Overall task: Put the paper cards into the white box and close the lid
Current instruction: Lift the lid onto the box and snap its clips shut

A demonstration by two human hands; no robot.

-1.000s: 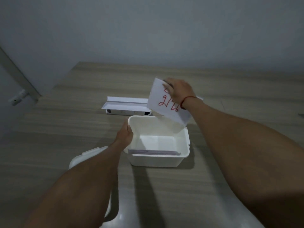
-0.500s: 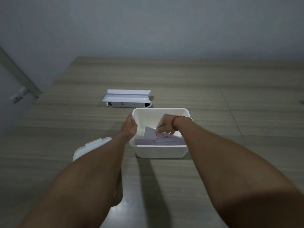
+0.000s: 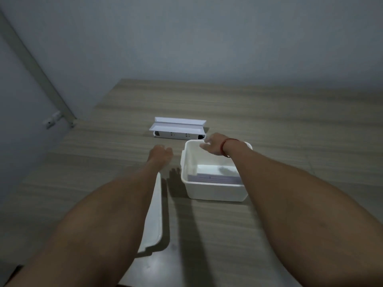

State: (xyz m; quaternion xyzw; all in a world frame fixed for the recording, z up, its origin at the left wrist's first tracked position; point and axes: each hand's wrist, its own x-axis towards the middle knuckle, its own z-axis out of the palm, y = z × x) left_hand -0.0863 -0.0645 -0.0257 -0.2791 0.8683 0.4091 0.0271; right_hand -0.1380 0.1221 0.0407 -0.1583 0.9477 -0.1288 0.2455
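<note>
The white box stands open on the wooden table, with a stack of paper cards lying flat inside against its near wall. My right hand, a red string at the wrist, hovers over the box's far rim with fingers spread and nothing in it. My left hand floats just left of the box, apart from it, fingers loosely curled and empty. The white lid lies on the table under my left forearm, mostly hidden by the arm.
A white elongated device with an open flap lies beyond the box. The wooden table reaches back to a grey wall. On the left the table's edge drops off beside a door frame.
My right hand lowered the red-marked card into the box, let it go and rose to the far rim. My left hand came off the box's left wall.
</note>
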